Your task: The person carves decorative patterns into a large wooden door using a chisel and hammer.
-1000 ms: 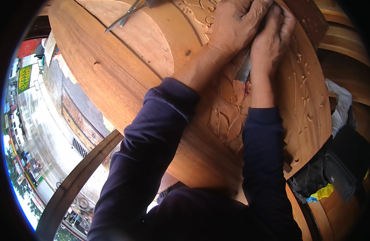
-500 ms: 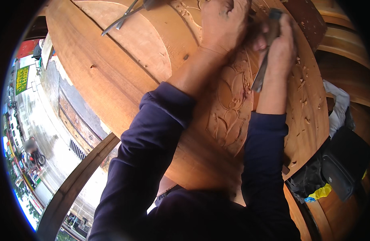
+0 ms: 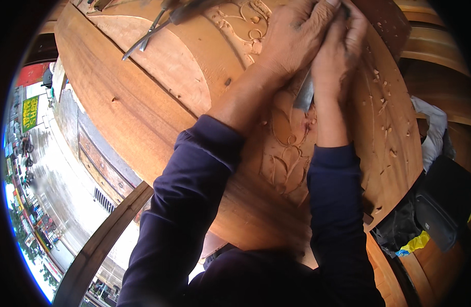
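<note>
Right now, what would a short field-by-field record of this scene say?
Right hand: around the chisel
Left hand: against the right one, grip hidden
Blade: beside right wrist, end near carved leaves
Workpiece: wooden panel
Debris: wood chips, panel's right side
Other: metal tools, crossed, upper left
Nearby: black case, right of panel

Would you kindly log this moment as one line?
left hand: against right hand | chisel: grip hidden by hands, blade over carved board | shavings: scattered on board
</note>
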A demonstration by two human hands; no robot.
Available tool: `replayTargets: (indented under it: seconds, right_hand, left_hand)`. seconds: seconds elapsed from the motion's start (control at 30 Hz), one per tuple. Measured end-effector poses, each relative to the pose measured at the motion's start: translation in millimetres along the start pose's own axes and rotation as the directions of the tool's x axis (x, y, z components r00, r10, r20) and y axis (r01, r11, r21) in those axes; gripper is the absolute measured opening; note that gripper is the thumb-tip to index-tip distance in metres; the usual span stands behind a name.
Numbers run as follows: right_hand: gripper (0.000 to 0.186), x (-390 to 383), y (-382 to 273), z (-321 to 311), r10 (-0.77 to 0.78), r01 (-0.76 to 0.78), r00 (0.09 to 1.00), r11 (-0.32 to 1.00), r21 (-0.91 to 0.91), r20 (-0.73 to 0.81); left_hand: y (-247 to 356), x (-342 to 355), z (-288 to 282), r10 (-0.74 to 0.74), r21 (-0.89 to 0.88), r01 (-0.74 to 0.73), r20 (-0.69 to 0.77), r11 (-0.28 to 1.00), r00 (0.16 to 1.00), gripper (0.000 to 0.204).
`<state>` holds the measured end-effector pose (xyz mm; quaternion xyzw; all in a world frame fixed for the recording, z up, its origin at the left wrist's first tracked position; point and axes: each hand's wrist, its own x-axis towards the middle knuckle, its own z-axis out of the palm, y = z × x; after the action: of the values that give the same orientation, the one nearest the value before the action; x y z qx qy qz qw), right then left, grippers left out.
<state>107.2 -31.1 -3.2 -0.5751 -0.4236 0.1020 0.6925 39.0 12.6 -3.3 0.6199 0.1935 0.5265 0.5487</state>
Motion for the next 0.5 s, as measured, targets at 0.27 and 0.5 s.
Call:
replayTargets:
  seconds: [0.27, 0.5]
  right_hand:
    - [0.027, 0, -8, -4, 0.039, -0.04, 0.999, 0.999, 0.034, 0.022]
    - [0.027, -21, -3, -2, 0.056, -0.045, 0.985, 0.996, -0.071, 0.163]
  left_hand:
    - [13, -6, 8, -0.073, 0.047, 0.082, -0.165, 0.996, 0.984, 0.02]
    - [-3, -5, -3, -0.068, -0.048, 0.057, -0.279, 0.997, 0.958, 0.02]
